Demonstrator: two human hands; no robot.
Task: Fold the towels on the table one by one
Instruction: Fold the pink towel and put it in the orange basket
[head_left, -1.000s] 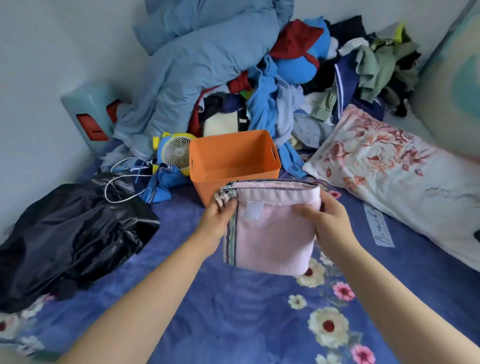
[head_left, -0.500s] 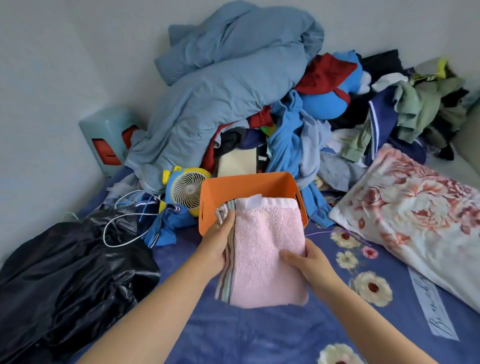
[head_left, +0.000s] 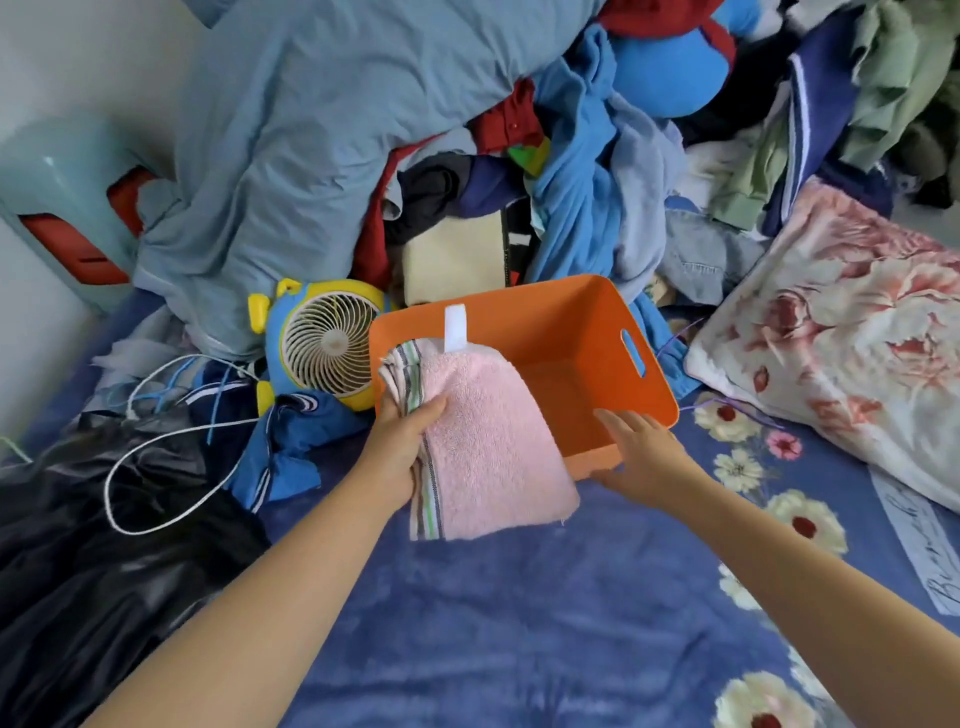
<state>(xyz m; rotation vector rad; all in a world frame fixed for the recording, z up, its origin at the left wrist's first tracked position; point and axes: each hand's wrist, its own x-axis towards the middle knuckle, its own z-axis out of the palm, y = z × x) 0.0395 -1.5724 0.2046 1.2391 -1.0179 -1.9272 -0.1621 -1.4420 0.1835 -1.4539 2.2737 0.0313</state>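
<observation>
One folded pink towel is in play in the head view, pinched at its striped edge by the left hand and hanging half over the near rim of the orange basket. The right hand grips the basket's near wall, fingers over the rim, apparently steadying it. The folding of this towel looks finished; the step in hand seems to be stowing it. The next move likely calls for lowering the towel flat onto the basket floor without letting the fold spring open.
</observation>
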